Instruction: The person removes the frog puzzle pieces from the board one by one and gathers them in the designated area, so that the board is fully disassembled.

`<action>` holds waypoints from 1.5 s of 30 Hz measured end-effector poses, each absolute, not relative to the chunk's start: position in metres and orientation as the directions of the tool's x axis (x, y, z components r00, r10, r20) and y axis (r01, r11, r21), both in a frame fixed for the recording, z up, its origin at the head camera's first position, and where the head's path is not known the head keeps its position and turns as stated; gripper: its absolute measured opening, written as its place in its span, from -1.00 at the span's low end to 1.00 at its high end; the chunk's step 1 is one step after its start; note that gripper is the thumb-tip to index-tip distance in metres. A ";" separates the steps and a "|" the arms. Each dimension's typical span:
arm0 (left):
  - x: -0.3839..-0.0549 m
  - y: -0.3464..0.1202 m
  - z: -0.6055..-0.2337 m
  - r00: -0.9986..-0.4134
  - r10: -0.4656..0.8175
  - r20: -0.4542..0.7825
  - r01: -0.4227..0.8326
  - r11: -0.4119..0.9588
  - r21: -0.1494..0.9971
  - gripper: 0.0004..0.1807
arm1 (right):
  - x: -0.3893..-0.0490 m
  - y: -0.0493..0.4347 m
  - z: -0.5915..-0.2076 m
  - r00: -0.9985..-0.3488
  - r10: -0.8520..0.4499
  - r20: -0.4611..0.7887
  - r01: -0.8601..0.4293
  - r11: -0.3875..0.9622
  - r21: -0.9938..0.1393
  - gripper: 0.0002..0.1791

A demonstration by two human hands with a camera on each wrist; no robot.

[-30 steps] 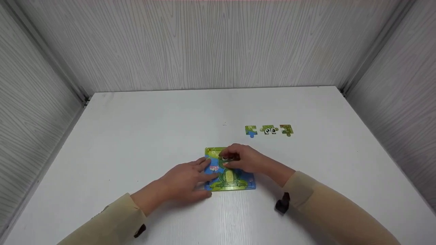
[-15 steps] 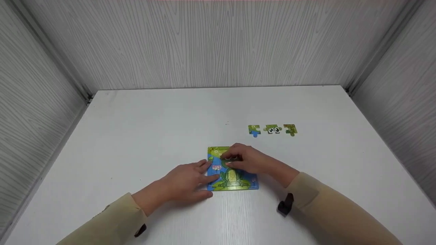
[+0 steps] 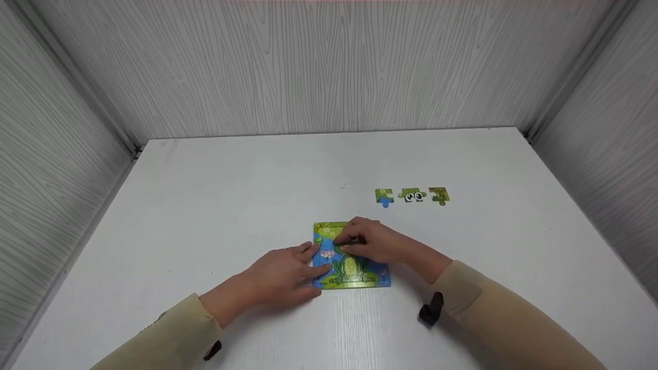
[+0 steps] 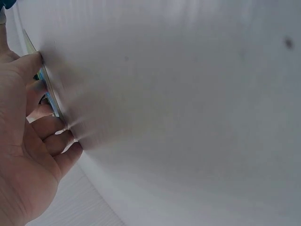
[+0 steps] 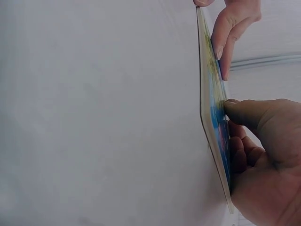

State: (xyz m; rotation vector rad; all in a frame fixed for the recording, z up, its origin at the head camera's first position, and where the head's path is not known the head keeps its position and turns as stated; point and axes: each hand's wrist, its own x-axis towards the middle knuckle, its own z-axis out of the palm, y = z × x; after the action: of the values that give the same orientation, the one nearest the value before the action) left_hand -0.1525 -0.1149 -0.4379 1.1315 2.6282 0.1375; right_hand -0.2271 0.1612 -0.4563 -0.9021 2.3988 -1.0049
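A frog jigsaw board (image 3: 352,280) lies flat on the white table, green along its top and blue at the sides. My left hand (image 3: 280,275) rests at its left edge, fingers spread, some fingertips on the picture and the thumb by the lower corner. Above the frog's body, my right hand (image 3: 378,241) has its thumb and index finger curled towards each other. A dark green puzzle piece (image 3: 354,241) shows between these fingers, mostly hidden by the hand. In the right wrist view, the right thumb (image 5: 242,110) touches the board's face.
Three loose puzzle pieces lie in a row beyond the board: a green and blue corner piece (image 3: 384,197), a piece with frog eyes (image 3: 413,196) and a green-brown corner piece (image 3: 439,196). Wood-grain panels (image 3: 329,67) enclose the table at the back and sides.
The right index fingertip has shifted slightly down the board, and the printed eyes between the fingers are now covered. The left hand keeps its place. The view has shifted slightly.
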 end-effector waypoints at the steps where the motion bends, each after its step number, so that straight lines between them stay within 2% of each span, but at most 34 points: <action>1: -0.152 -0.115 -0.438 -0.657 0.723 -0.213 0.697 0.691 0.194 -0.38 | -0.227 0.161 -0.456 -0.720 -0.686 -0.103 -0.408 0.539 -0.737 -0.73; 7: -0.152 -0.114 -0.438 -0.659 0.721 -0.214 0.696 0.692 0.189 -0.37 | -0.227 0.160 -0.456 -0.728 -0.677 -0.110 -0.401 0.550 -0.732 -0.73; 15: -0.151 -0.114 -0.438 -0.664 0.714 -0.222 0.680 0.700 0.219 -0.38 | -0.226 0.160 -0.457 -0.706 -0.704 -0.077 -0.431 0.513 -0.743 -0.73; 34: -0.151 -0.113 -0.437 -0.673 0.693 -0.257 0.666 0.720 0.196 -0.36 | -0.227 0.160 -0.459 -0.725 -0.682 -0.099 -0.403 0.535 -0.743 -0.73; 45: -0.152 -0.113 -0.440 -0.660 0.716 -0.227 0.688 0.697 0.202 -0.37 | -0.227 0.160 -0.459 -0.707 -0.704 -0.071 -0.419 0.497 -0.760 -0.75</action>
State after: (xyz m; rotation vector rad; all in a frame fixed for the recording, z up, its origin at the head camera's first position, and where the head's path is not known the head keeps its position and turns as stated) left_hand -0.1516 -0.1132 -0.4395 1.1111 2.6197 0.1414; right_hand -0.2273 0.1597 -0.4585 -0.9348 2.3725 -1.0553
